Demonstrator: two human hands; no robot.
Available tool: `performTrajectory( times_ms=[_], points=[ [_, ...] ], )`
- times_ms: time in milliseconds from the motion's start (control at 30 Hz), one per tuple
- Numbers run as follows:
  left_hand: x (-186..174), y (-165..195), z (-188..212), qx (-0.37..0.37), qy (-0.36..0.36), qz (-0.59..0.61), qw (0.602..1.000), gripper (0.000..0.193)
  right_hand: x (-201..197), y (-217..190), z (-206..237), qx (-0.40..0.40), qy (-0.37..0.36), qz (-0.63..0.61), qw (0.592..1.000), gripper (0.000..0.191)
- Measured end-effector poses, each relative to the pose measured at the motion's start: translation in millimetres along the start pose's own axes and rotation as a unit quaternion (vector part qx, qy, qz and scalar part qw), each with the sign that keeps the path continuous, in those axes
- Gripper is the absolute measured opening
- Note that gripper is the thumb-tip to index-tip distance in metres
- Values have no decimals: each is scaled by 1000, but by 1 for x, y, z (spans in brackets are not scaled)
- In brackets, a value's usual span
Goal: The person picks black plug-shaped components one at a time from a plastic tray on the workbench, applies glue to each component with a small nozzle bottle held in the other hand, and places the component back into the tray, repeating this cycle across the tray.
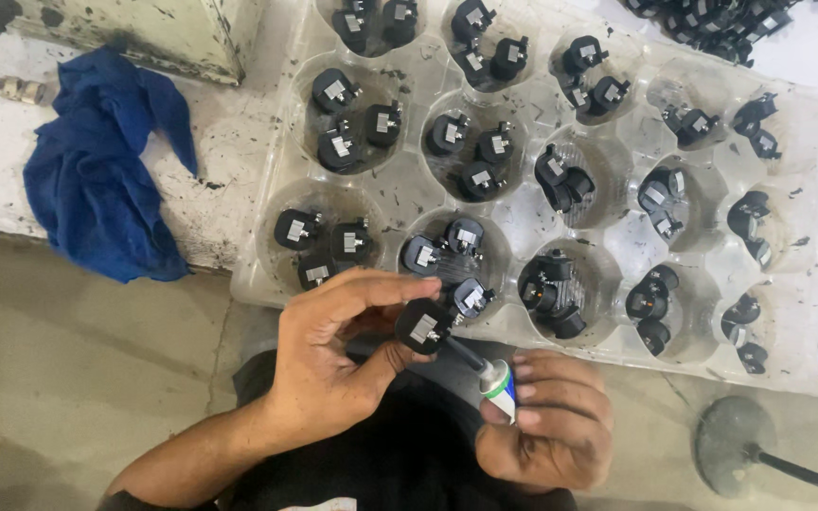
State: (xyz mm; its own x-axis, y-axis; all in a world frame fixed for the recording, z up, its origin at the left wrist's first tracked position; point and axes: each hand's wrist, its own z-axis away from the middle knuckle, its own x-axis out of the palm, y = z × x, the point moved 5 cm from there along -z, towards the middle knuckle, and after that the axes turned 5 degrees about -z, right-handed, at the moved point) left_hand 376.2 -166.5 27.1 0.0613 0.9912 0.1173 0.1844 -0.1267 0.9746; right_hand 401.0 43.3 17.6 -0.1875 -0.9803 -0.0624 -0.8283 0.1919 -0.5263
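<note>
My left hand (333, 355) pinches a black round part (422, 326) just below the clear tray (807, 237), near its front edge. My right hand (546, 421) is clenched round a small tube (496, 386), nozzle touching the part. Blue rag (101, 185) left of tray.

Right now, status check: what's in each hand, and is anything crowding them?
Left hand pinching one black round part. Right hand gripping small glue tube, nozzle at the part. Clear tray of matching parts right behind; nothing between.
</note>
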Motion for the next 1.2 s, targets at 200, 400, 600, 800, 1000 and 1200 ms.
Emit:
performTrajectory(
  times_ms=[200,400,600,800,1000,1200],
  points=[
    [-5,3,7,5,4,-18,1000,51,3,-7,-2,-43,-48,34,997,30],
    [-3,1,13,-13,-19,34,999,50,1,-12,-1,-50,-61,33,996,31],
    [-2,0,15,-21,-33,52,998,48,-2,-15,-2,-53,-69,20,996,32],
    [-1,1,17,-27,-34,63,997,48,-4,-20,0,-41,-84,24,995,31],
    [-2,1,19,-29,-30,69,997,48,-5,-21,3,-29,-79,19,996,31],
    [0,-5,22,-37,-25,96,994,48,-8,-22,2,-33,-87,35,995,31]
  ],
)
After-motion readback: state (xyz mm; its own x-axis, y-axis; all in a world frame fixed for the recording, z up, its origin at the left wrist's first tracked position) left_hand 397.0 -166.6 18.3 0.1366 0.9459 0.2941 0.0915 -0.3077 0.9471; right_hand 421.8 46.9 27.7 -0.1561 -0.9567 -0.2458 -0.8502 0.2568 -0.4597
